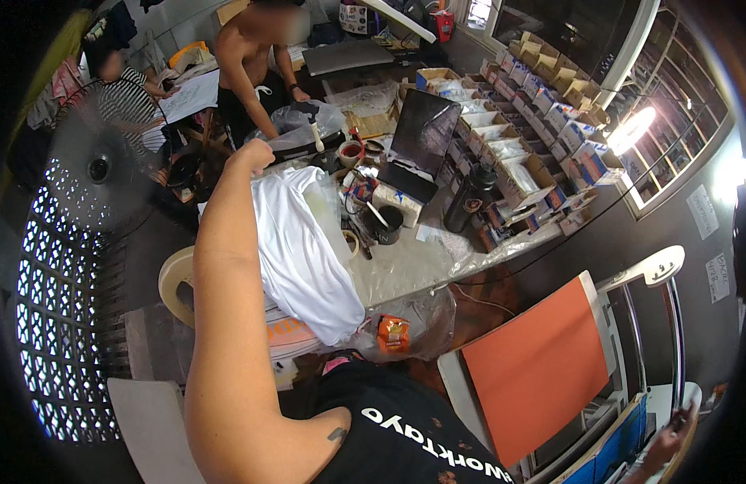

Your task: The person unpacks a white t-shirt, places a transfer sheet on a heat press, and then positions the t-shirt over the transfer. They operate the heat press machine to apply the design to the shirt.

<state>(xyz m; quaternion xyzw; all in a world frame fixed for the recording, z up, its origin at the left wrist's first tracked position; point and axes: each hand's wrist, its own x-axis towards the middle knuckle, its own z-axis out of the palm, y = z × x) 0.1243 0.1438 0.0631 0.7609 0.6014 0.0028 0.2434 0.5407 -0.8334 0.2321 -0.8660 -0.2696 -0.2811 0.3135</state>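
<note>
My left arm stretches forward across the view, and my left hand [252,156] is closed at the far edge of a smooth white cloth [296,242], which looks like a shirt. The cloth hangs from beneath that hand along the table's left side toward my body. At the lower right rim, what appears to be my right hand [670,440] is small and smeared, close to the lower end of the metal bar [676,339] on a machine that resembles a heat press. Its fingers do not show plainly. The machine's orange pad [538,367] faces up.
Past the table [413,270], a person [248,73] bends over a plastic bag; another person [131,105] sits further left. Cardboard boxes [518,173] line the right. A black bottle [470,198], a mug [387,224] and a laptop [424,133] stand on the table. A fan [98,167] is at left.
</note>
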